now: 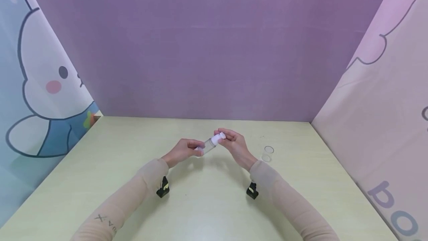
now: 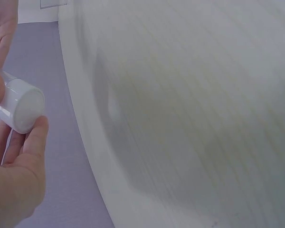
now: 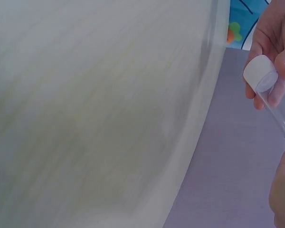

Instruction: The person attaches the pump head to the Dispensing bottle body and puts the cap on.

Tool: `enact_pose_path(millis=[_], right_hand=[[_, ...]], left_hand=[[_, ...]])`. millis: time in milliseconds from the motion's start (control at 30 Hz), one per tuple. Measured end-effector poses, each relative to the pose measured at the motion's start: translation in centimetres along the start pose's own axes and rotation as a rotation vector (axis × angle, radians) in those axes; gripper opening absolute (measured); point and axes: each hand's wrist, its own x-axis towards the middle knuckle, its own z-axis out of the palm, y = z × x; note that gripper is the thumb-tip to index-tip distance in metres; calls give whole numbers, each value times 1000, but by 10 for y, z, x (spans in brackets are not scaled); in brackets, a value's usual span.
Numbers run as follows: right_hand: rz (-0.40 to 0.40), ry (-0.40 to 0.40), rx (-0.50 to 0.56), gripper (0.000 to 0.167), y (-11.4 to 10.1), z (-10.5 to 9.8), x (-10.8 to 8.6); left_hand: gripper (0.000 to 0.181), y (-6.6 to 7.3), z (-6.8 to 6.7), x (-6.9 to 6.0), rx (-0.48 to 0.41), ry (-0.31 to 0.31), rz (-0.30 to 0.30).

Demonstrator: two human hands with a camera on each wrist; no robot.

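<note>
A clear bottle with a white base and a white pump top is held tilted above the table. My left hand grips its lower end, thumb and fingers around the white base. At the upper end, my right hand pinches the white top between thumb and fingers. In the right wrist view the transparent body runs from the base down to my right hand, which is mostly cut off by the frame edge. A clear cylindrical cap lies on the table to the right of my right hand.
Beneath both arms spreads a pale wood-look table. A purple cloth backdrop stands at its far edge. Printed cloth panels border the left and right sides, the left one showing a cartoon rabbit.
</note>
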Motion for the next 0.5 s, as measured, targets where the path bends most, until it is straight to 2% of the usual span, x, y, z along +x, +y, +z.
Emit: enact_pose_path(millis=[500], right_hand=[[12, 41, -47, 40, 0, 1, 2]], left_hand=[[35, 1, -2, 0, 12, 1, 3]])
